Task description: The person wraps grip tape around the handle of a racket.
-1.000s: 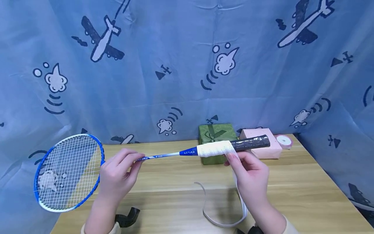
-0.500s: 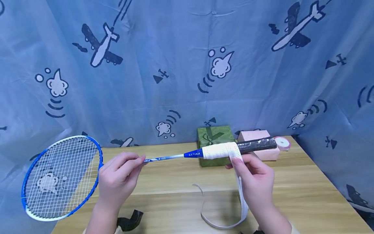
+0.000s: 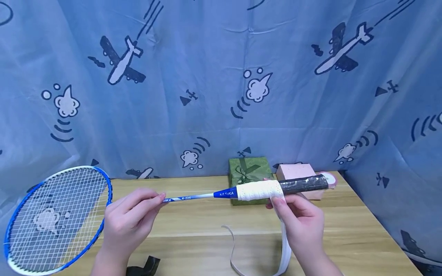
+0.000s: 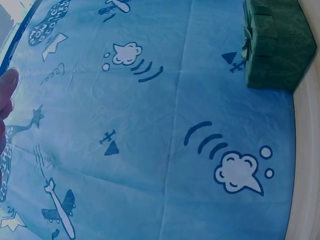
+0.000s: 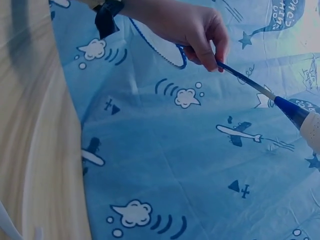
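Note:
A blue-and-white badminton racket (image 3: 226, 193) is held sideways above the table, its strung head at the left. Thumb and fingers of my left hand (image 3: 129, 220) pinch the thin shaft; the right wrist view shows this hand (image 5: 200, 32) too. White perforated grip tape (image 3: 255, 191) is wound round the handle from the blue cone to about the middle. Beyond it the black handle end (image 3: 304, 184) is bare. My right hand (image 3: 304, 224) pinches the tape just under the handle, and the loose length hangs to the table. In the left wrist view only fingertips (image 4: 7, 90) show.
A green gift box (image 3: 250, 172) with a bow, a pink box (image 3: 297, 171) and a pinkish-white roll (image 3: 327, 179) stand along the back of the wooden table (image 3: 193, 224). Behind hangs a blue curtain (image 3: 148, 111) printed with planes.
The tape strip, slanting at first, now lies flat across the handle, slightly farther toward the black end. The head view has tilted up, and the racket sits lower in it.

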`<state>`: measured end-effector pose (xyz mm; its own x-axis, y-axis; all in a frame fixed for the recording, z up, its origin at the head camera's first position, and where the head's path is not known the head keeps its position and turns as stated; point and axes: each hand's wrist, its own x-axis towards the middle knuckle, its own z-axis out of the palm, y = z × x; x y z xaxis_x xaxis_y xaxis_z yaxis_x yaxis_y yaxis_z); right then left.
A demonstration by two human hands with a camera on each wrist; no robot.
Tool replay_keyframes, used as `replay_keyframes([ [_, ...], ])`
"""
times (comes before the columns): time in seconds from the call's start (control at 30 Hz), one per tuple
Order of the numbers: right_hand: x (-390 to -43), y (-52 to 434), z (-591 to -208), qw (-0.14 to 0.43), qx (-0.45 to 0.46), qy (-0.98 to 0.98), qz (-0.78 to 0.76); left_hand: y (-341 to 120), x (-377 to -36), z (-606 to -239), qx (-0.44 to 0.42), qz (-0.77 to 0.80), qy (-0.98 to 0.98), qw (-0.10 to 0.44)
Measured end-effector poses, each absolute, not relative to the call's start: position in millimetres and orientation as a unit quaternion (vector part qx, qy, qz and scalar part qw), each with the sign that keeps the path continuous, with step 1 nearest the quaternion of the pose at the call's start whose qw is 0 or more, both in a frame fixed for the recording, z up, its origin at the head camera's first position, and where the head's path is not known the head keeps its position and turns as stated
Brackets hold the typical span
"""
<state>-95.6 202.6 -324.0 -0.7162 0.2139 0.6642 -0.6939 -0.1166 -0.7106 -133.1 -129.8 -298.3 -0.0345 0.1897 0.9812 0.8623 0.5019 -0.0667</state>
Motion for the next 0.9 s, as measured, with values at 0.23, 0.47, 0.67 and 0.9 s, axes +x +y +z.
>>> replay_keyframes([
  [0.23,-98.7,200.2,-330.8,0.339,0.186,-0.542,0.747,-128.9,-134.9,-299.8,-0.367,-0.28,-0.668,0.583],
  [0.47,-98.4,195.1,-326.1,0.348,0.104,-0.544,0.757,-124.4,-140.4,-303.6,-0.328,-0.266,-0.679,0.601],
  [0.67,-98.7,195.0,-324.2,0.337,0.086,-0.553,0.757,-121.6,-141.5,-304.6,-0.349,-0.275,-0.667,0.598],
  [0.9,-102.5,199.9,-325.8,0.329,0.18,-0.511,0.773,-124.3,-138.8,-305.1,-0.356,-0.286,-0.67,0.585],
])
